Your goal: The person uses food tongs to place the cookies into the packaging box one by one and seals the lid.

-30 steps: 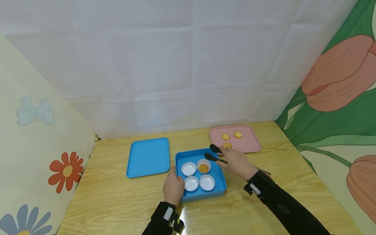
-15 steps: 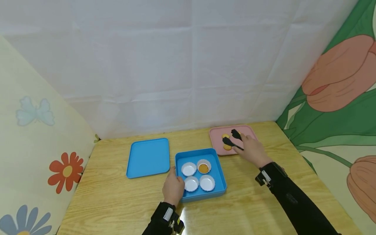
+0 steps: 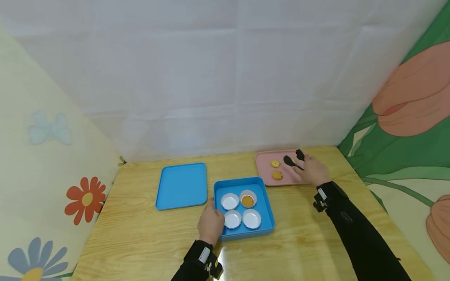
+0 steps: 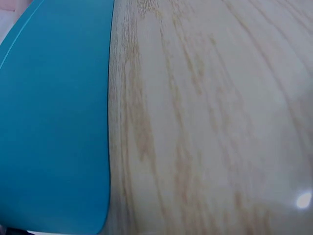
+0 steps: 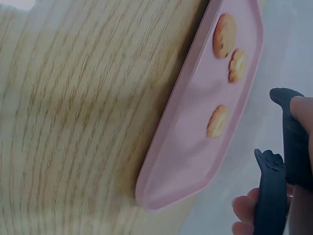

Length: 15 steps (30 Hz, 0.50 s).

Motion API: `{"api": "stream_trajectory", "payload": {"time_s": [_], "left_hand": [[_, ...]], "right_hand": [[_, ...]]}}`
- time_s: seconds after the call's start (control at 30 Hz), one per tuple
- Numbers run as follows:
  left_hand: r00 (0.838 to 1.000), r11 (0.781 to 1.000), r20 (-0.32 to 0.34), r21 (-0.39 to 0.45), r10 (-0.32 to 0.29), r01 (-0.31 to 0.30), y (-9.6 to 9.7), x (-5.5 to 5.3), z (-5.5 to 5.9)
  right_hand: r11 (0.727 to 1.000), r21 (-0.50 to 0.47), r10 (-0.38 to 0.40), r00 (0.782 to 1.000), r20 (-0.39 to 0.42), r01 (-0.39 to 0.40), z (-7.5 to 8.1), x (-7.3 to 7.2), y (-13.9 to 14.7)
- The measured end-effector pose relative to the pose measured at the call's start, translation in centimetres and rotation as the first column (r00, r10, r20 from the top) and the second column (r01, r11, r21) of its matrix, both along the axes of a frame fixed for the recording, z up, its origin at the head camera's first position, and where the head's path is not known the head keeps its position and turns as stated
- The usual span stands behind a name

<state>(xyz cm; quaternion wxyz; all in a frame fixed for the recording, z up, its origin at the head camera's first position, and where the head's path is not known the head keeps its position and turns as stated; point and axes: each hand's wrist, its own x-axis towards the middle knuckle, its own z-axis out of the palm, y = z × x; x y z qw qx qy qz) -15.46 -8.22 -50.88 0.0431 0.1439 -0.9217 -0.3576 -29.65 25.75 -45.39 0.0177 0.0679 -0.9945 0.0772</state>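
Note:
My left hand [image 3: 211,224] grips the left wall of a blue box [image 3: 265,210]. Inside it stand several white paper baking cups [image 3: 251,218]; the back right one has a golden-brown cookie [image 3: 247,201] in it. My right hand [image 3: 315,171] holds black tongs [image 3: 291,160], their tips spread apart with nothing between them. They hover over the right part of a pink tray [image 3: 267,180]. On that tray lie a round cookie [image 5: 224,36] and two flower-shaped cookies, one [image 3: 275,164] behind the round one, the other [image 5: 216,121] farther right, partly covered by the tongs in the head view.
A flat blue lid or tray [image 3: 182,186] lies left of the box on the wooden table [image 3: 158,242]. Behind the table hangs a white cloth [image 3: 183,78]. Printed floral panels [image 3: 415,156] stand at both sides.
My right hand has carried the tongs from beside the box up and right, over the pink tray. My left hand has stayed on the box. The head view has shifted slightly.

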Motion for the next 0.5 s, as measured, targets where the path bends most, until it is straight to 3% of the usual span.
{"api": "stream_trajectory", "payload": {"time_s": [0.5], "left_hand": [[1.0, 1.0, 0.001, 0.001, 0.024, -0.024, 0.2, -0.1, -0.2]], "right_hand": [[0.998, 0.012, -0.063, 0.994, 0.091, 0.063, -2.0, -2.6, 1.1]]}}
